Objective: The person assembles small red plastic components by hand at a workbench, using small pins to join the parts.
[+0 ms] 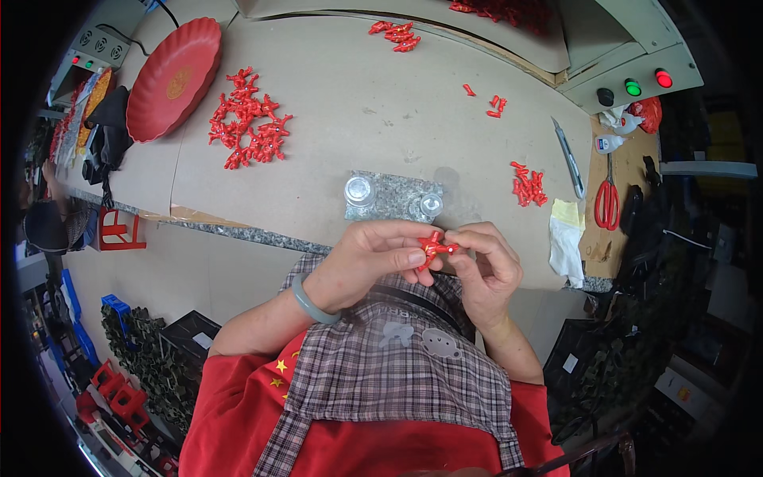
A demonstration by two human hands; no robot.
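Between my two hands, just over the table's front edge, is a small glossy red plastic figure (433, 249) with several stubby limbs. My left hand (373, 258), with a pale bangle at its wrist, pinches the body between thumb and fingers. The fingertips of my right hand (486, 266) close on the limb at the figure's right side; whether that is a separate piece I cannot tell. Just beyond my hands, a speckled stone slab (393, 197) carries two small clear round containers, the larger one (360, 191) at left and the smaller one (430, 206) at right.
Many similar red figures (250, 123) lie clustered at left, near a red scalloped tray (173, 83). Small red pieces (528, 187) lie at right, others (395, 36) at the back. A utility knife (569, 157), red scissors (607, 205) and a white cloth (567, 246) lie on the right side.
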